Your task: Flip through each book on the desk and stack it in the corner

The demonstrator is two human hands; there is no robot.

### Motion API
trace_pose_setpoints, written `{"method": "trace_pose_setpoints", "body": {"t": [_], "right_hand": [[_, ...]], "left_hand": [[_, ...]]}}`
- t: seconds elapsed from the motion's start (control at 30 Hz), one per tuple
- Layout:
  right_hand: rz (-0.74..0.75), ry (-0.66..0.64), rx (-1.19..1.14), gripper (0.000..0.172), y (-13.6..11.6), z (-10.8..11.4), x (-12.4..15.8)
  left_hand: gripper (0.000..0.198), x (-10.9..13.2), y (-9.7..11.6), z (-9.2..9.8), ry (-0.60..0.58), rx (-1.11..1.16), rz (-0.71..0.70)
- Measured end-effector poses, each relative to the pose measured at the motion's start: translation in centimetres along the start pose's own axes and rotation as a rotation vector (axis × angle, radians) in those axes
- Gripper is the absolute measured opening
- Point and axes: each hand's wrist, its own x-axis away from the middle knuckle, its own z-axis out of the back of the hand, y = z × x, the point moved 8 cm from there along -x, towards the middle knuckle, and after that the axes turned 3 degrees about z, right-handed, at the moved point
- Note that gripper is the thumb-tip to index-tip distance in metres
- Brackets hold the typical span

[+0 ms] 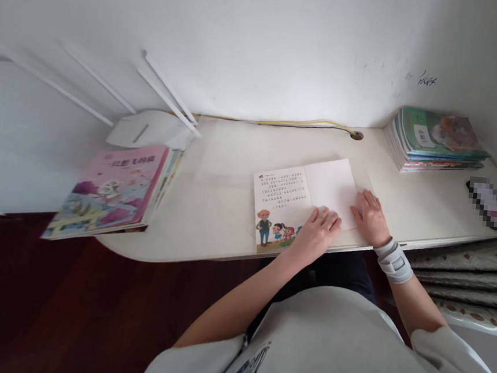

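Head view, nearest things first:

- Closest to the camera: grey-white printed shirt [325, 356], bare forearms reaching forward over the lap toward the desk edge.
- Right wrist wrapped in a grey-and-white padded band [394, 260], just off the front edge of the pale cream desk top [224, 207].
- Left hand [316, 233] lying palm down on the open thin picture book [303, 200], fingers stretched flat and relaxed across the lower middle of the spread, near the fold; nothing gripped.
- Right hand [371, 216] resting palm down at the right edge of the same book's blank white page, fingers loosely spread, pressing rather than grasping.
- Open book lying flat near the desk's front edge, a little right of centre: left page printed with lines of text and small cartoon figures along the bottom, right page plain white.
- Further left, a slanted pile of picture books topped by a pink illustrated cover [111, 192], overhanging the desk's left corner above dark red-brown floor [46, 308].
- Behind that pile, a white curved lamp base [149, 128] with thin white bars rising against the wall.
- Far right: a blurred dark flat object [490, 203] near the right edge, patterned fabric [463, 269] below it.
- At the back right corner, a neat stack of thin books with a green cover on top [437, 139].
- Along the back edge, a yellow cable [306, 123] running to a round hole in the desk, white wall [265, 43] beyond.
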Motion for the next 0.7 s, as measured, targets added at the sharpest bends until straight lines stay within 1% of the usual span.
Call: {"method": "trace_pose_setpoints", "body": {"t": [0.13, 0.23, 0.33, 0.43, 0.5, 0.6, 0.63, 0.7], "right_hand": [[-0.010, -0.018, 0.033, 0.046, -0.2, 0.2, 0.2], [-0.004, -0.093, 0.125, 0.046, -0.8, 0.6, -0.5], [0.005, -0.218, 0.258, 0.045, -1.4, 0.6, -2.8], [-0.050, -0.348, 0.362, 0.043, -1.4, 0.3, -6.3], [-0.084, -0.397, 0.397, 0.041, -1.4, 0.0, -8.4], [-0.102, -0.413, 0.413, 0.037, -1.7, -0.6, -10.2], [-0.106, -0.410, 0.415, 0.036, -1.8, -0.8, -10.3], [-0.118, -0.382, 0.423, 0.037, -1.9, -1.1, -10.1]], "left_hand": [[0.027, -0.1, 0.2, 0.2, 0.013, -0.055, -0.079], [0.026, -0.4, 0.2, 0.2, 0.002, -0.078, -0.105], [0.026, -0.5, 0.2, 0.1, 0.000, -0.098, -0.096], [0.026, -0.1, 0.4, -0.2, -0.007, -0.105, -0.092], [0.025, 0.1, 0.3, -0.2, -0.018, -0.074, -0.083], [0.024, -0.3, -0.7, 0.1, -0.081, 0.081, -0.083], [0.026, -0.9, -1.4, 0.2, -0.115, 0.152, -0.079], [0.030, -2.9, -3.5, 0.2, -0.180, 0.263, -0.029]]}}
